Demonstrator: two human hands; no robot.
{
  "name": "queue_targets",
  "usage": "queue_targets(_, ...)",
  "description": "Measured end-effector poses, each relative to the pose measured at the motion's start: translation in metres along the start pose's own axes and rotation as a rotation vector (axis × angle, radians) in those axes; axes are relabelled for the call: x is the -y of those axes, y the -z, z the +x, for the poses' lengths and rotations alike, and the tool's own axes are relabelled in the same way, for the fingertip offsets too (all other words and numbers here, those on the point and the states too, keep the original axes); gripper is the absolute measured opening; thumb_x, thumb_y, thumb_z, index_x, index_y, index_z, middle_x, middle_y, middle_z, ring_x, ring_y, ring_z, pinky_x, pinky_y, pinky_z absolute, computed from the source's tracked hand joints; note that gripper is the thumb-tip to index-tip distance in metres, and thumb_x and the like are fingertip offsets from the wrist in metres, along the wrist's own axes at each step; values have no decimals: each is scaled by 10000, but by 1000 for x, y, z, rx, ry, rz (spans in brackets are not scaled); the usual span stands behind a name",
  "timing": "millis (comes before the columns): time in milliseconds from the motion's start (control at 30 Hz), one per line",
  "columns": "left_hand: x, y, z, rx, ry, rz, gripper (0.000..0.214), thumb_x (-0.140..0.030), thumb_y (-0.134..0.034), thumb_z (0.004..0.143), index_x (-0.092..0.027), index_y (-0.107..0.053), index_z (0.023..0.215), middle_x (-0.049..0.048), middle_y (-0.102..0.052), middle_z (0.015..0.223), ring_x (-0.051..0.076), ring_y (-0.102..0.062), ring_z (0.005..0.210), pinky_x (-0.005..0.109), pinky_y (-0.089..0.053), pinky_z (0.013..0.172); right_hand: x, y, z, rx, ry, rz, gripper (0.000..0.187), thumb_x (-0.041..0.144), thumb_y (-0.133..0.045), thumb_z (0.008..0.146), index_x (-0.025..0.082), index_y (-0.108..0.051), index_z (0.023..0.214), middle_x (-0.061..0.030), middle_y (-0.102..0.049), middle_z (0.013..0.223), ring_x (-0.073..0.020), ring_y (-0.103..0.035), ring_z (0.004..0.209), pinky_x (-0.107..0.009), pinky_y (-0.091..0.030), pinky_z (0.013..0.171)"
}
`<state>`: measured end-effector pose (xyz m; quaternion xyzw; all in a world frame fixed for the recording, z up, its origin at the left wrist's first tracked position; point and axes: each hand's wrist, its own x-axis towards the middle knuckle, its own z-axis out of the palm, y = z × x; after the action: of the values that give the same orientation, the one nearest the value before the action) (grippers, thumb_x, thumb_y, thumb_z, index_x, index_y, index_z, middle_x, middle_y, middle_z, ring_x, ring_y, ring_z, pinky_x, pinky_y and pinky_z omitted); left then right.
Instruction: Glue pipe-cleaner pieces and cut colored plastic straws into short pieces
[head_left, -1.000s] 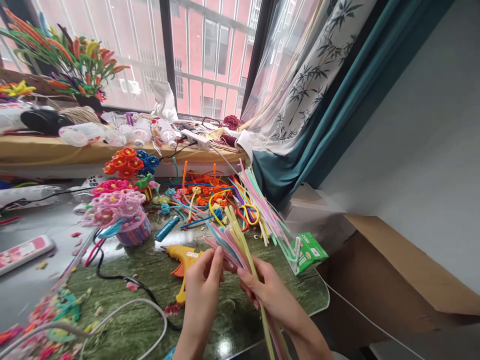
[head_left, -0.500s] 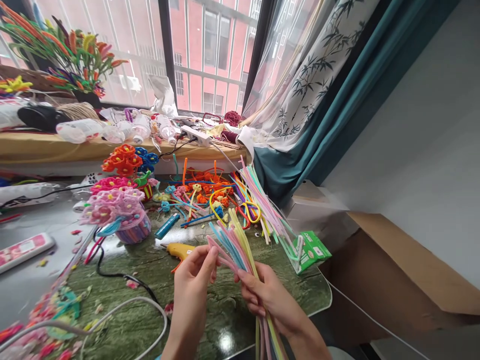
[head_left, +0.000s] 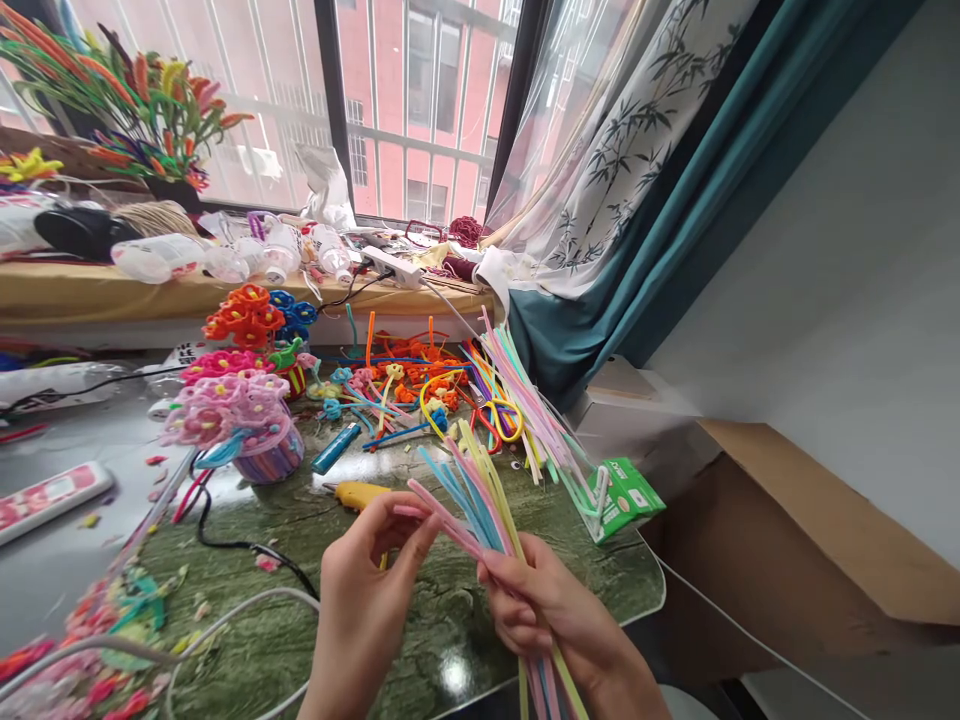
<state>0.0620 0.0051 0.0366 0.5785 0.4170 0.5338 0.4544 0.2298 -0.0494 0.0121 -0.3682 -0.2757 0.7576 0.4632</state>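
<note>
My right hand [head_left: 544, 600] is closed around a bundle of pastel pipe cleaners [head_left: 487, 490] in yellow, blue and pink, fanned out at the top and hanging below the fist. Beside it, my left hand [head_left: 379, 580] pinches a pink pipe cleaner [head_left: 442, 518] that leans left out of the bundle; its tip near the fingers is partly hidden. Just behind my left hand lies a yellow glue gun [head_left: 361, 495], mostly covered by the fingers.
Further back lie loose pipe cleaners [head_left: 525, 390], small orange and blue flowers [head_left: 431, 395] and scissors [head_left: 504, 422]. A pot of pink pipe-cleaner flowers [head_left: 266, 450] stands left. Cables [head_left: 247, 600] cross the table; a green packet [head_left: 622, 495] and cardboard box [head_left: 810, 520] are at right.
My left hand has shifted slightly left and down, and its fingers have bent more around the pink pipe cleaner's end. My right hand keeps its hold on the bundle.
</note>
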Motion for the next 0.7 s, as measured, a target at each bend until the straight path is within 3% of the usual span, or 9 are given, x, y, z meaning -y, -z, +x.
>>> queue_targets(133, -1, 3, -2, -37, -49, 108, 58, -253, -727, 750, -221, -680, 759, -6, -724, 772, 148, -683, 710, 187, -531, 654, 5, -5, -4, -17, -6, -53, 402, 485, -768, 746, 135, -573, 790, 134, -365, 411, 17, -207, 310, -130, -151, 317)
queue_targets(467, -3, 11, -3, -58, 9, 128, 104, -316, -752, 723, -222, -723, 758, 14, -766, 774, 183, -715, 677, 227, -570, 642, 11, -6, -9, -51, -9, -143, 416, 515, -753, 744, 149, -560, 789, 141, -345, 404, 12, -193, 312, -133, -146, 317)
queue_targets(700, -6, 25, -2, 26, -21, 276, 103, -334, -693, 759, -240, -736, 763, -12, -762, 736, 173, -712, 650, 222, -548, 614, 22, -4, -16, -79, -54, -277, 431, 533, -747, 744, 153, -557, 816, 142, -335, 431, 3, -189, 350, -131, -142, 329)
